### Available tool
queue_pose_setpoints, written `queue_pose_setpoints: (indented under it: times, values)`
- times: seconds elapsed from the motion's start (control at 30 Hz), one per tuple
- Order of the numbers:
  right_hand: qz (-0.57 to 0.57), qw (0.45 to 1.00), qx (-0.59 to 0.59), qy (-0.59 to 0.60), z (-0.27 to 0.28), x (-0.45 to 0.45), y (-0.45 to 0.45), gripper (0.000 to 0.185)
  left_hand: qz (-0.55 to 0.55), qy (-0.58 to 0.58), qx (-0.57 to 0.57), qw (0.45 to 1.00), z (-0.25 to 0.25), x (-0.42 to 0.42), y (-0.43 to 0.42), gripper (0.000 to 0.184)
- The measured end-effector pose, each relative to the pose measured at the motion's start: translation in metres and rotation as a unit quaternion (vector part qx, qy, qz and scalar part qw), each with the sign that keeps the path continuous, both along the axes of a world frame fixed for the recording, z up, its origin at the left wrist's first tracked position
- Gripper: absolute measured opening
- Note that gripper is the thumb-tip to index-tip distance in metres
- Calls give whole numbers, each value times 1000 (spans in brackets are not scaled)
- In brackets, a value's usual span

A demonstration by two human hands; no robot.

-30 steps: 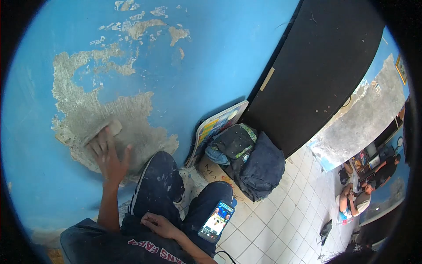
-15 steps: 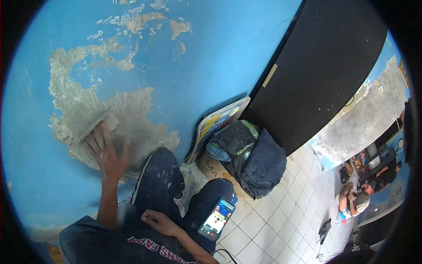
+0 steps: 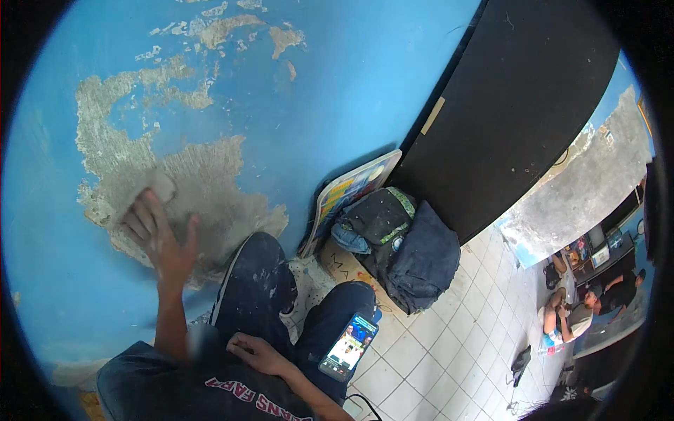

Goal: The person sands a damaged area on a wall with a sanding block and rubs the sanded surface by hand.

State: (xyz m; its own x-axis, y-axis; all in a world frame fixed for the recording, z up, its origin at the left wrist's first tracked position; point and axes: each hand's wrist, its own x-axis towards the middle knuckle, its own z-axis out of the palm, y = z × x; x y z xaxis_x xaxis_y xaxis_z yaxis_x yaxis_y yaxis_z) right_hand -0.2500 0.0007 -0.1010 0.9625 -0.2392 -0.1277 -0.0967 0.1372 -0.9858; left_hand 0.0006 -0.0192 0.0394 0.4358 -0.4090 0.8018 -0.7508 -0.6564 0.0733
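Observation:
My left hand presses against the wall, its fingers laid over a grey sheet that looks like sandpaper. Beneath and around it spreads a rough bare plaster patch where the blue paint is gone. The hand covers much of the sheet, and motion blurs it slightly. My right hand rests at my lap with loosely curled fingers, and nothing shows in them. Close by, a phone with a lit screen lies on my thigh.
Bags sit on a cardboard box beside a board leaning on the wall. A large black panel stands behind. Two people are farther off on the tiled floor.
My left hand has shifted slightly to the left and down on the plaster with the grey sheet. My right hand stays at my lap.

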Motion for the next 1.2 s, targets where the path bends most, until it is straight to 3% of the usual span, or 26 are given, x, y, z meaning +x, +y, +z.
queue_pose_setpoints:
  times: [0.03,0.17,0.27,0.33,0.4,0.43,0.5,0.6,0.77,0.83,0.87,0.93,1.0,1.13,1.2]
  values:
    - [-27,998,-4,-59,-2,1,2,15,12,-28,-58,998,10,2,-2,92]
    - [-5,1000,-6,-26,11,0,-4,16,37,-36,-95,994,22,7,-5,92]
    - [14,1000,8,10,16,-1,-8,17,2,1,8,1000,-15,4,-10,96]
    - [6,999,-44,13,9,-3,-5,17,1,12,77,997,-26,0,-2,96]
    - [3,999,-42,12,13,-4,-7,18,-33,55,39,997,-18,-3,1,99]
    - [-6,999,-38,7,15,-4,-7,19,-24,46,66,996,-9,-1,3,99]
    - [-2,1000,-16,-4,21,-4,-6,20,31,21,-23,999,14,5,0,103]
    - [15,998,-55,34,33,-3,-12,21,29,-11,-52,998,29,8,-7,106]
    - [-17,998,-33,55,25,-2,-8,19,5,-20,121,992,-36,5,-1,104]
    - [3,997,-22,78,33,-1,-10,19,2,-26,163,986,-38,4,3,103]
    - [9,993,-11,117,33,-2,-12,18,-10,-9,151,988,-39,6,6,102]
    - [-2,997,-6,83,27,-3,-11,18,-19,10,149,989,-20,3,8,102]
    - [-11,999,0,50,25,-3,-9,18,5,-50,-44,998,12,10,1,90]
    - [-15,997,-7,74,25,1,-9,17,9,-63,-86,994,19,9,-7,91]
    - [-23,997,-1,77,26,1,-10,17,-4,-43,67,997,-17,5,-6,95]
